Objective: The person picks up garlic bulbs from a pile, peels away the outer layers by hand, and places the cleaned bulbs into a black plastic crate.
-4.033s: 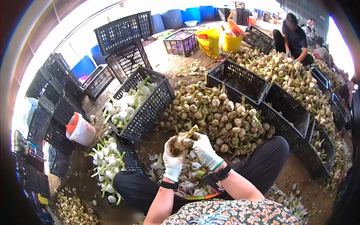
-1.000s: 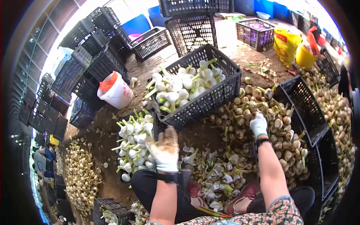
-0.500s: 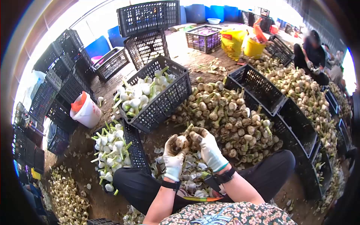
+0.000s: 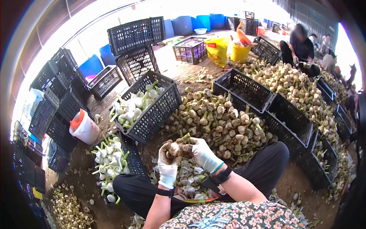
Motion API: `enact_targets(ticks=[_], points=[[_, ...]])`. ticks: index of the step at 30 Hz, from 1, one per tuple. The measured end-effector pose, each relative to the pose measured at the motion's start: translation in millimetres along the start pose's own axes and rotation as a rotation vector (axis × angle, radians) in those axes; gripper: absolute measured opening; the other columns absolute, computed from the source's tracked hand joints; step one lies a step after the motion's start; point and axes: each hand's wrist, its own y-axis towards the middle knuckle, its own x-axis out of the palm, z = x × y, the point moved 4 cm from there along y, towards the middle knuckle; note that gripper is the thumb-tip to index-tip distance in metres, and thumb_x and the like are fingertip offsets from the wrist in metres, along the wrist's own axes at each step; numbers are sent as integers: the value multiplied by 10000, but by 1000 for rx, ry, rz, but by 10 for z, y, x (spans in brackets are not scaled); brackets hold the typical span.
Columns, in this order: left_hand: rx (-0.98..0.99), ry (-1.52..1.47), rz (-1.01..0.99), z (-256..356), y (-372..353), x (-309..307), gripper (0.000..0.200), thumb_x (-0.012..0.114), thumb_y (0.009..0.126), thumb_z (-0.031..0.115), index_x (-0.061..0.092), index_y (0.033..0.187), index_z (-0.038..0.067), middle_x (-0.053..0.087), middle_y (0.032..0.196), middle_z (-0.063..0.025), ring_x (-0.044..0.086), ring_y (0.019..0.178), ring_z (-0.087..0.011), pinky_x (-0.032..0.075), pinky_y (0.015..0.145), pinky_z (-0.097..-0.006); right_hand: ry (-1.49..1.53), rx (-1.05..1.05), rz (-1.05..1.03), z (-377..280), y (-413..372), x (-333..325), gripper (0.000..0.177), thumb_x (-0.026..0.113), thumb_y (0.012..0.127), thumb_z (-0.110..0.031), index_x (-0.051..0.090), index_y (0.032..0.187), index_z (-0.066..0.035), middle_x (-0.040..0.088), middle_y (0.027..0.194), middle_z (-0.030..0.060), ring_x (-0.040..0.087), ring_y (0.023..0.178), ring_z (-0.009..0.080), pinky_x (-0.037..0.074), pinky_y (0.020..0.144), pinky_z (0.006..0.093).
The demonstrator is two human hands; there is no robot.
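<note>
My left hand (image 4: 167, 166), in a soiled white glove, is closed round a garlic bulb (image 4: 175, 149) in front of my lap. The fingers of my right hand (image 4: 204, 155), gloved too, are pinched against the same bulb near its stem, which points up between the hands. Fingers partly hide the bulb. Loose peelings (image 4: 190, 177) lie below, between my legs. Just beyond the hands spreads a heap of brown, unpeeled garlic (image 4: 217, 118). White, cleaned bulbs with green stems fill a black crate (image 4: 162, 110) ahead on the left, and more white garlic (image 4: 111, 158) lies by my left knee.
Black crates (image 4: 244, 89) line the right side, beside another long garlic heap (image 4: 288, 82) where a co-worker (image 4: 301, 47) sits. A white bucket (image 4: 84, 129) and stacked crates (image 4: 61, 76) stand at left. Yellow bags (image 4: 218, 51) and blue barrels (image 4: 183, 26) are farther back.
The view has turned a little to the right, so the surroundings sit farther left. Both hands stay together at the garlic bulb, the left fingers now covering more of it.
</note>
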Motion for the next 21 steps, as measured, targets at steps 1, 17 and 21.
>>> enact_targets(ticks=[1, 17, 21], points=[[4, -20, -6, 21, -13, 26, 623, 582, 823, -183, 441, 1372, 74, 507, 1368, -94, 530, 1216, -199, 441, 1063, -373, -50, -43, -3, -42, -18, 7, 304, 677, 884, -35, 619, 1169, 53, 692, 1045, 115, 686, 900, 187, 564, 802, 306], [-189, 90, 170, 29, -39, 230, 393, 628, 957, 87, 480, 1319, 45, 577, 1215, -61, 581, 1081, -155, 485, 979, -298, -577, -271, 180, -182, -283, -57, 223, 627, 849, 66, 678, 1058, 6, 702, 951, 26, 627, 870, 94, 504, 825, 251], [-502, -196, -21, 202, -30, 294, 391, 596, 992, 232, 502, 1308, 23, 600, 1181, -82, 630, 996, -165, 538, 894, -293, -171, -128, 52, -200, -259, -116, 231, 656, 887, 3, 668, 1117, 22, 703, 995, 25, 630, 869, 94, 512, 800, 254]])
